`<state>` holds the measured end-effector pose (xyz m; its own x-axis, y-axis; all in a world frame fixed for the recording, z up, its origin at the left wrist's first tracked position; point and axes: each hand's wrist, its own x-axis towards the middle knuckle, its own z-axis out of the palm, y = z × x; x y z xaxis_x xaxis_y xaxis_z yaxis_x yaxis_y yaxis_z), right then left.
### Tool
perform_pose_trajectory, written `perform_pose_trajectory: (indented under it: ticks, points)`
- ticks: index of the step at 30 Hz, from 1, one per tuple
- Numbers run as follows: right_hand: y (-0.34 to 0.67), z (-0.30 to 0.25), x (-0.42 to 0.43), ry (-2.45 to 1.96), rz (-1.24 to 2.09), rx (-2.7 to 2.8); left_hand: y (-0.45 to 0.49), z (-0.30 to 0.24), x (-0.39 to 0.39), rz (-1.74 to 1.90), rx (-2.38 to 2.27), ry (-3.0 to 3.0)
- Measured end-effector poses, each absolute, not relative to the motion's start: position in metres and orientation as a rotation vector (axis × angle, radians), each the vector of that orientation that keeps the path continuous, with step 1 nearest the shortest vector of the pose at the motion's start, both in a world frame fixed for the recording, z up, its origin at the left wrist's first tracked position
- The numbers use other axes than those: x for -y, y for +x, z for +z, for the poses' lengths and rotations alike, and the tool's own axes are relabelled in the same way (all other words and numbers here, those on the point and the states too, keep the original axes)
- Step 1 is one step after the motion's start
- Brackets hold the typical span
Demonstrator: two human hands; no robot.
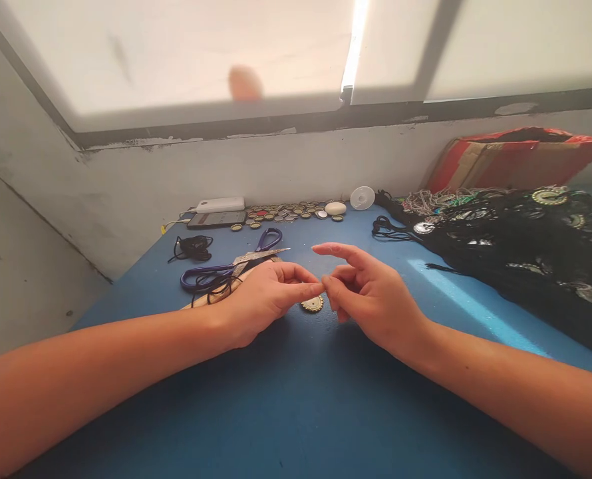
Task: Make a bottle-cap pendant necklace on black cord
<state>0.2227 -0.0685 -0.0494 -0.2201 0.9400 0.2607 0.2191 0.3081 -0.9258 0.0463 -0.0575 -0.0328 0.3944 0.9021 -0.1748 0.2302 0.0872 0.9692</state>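
Observation:
My left hand (266, 296) and my right hand (368, 293) meet fingertip to fingertip above the blue table (296, 399). Each pinches thumb and forefinger together; what they hold is too thin to make out. My right forefinger points out to the left. A gold bottle cap (312, 305) lies on the table just below the pinch. Purple-handled scissors (231, 266) lie behind my left hand, with a tangle of black cord (215, 287) and a wooden stick beside them.
Along the back wall lie a phone (216, 219), a white power bank (221, 204), several bottle caps (281, 211), a white oval (335, 208) and a clear disc (362, 197). A black cord bundle (192, 247) sits at left. Black fabric strung with caps (525, 233) fills the right, a red box (515, 159) behind it.

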Motion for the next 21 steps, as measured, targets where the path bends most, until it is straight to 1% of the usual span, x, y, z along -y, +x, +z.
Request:
perform_pose_trajectory:
  ticks: [3,6,10,16,21]
  points:
    - [0.2239,-0.0495,0.0691,-1.084,0.906,1.688,0.0452,-0.0327,0.0573,0.694,-1.085,1.385]
    - [0.2259,-0.051,0.0687,-1.103,0.673,1.733,0.044,-0.0325,0.0574,0.738,-1.08,1.326]
    - [0.2267,-0.0541,0.0664,-0.998,0.417,1.806,0.0439,-0.0316,0.0585,0.768,-1.082,1.285]
    - [0.225,-0.0572,0.0642,-0.925,0.371,1.906,0.0434,-0.0316,0.0593,0.727,-1.066,1.331]
    - [0.2254,-0.0532,0.0663,-0.988,0.36,1.9,0.0431,-0.0326,0.0585,0.704,-1.096,1.379]
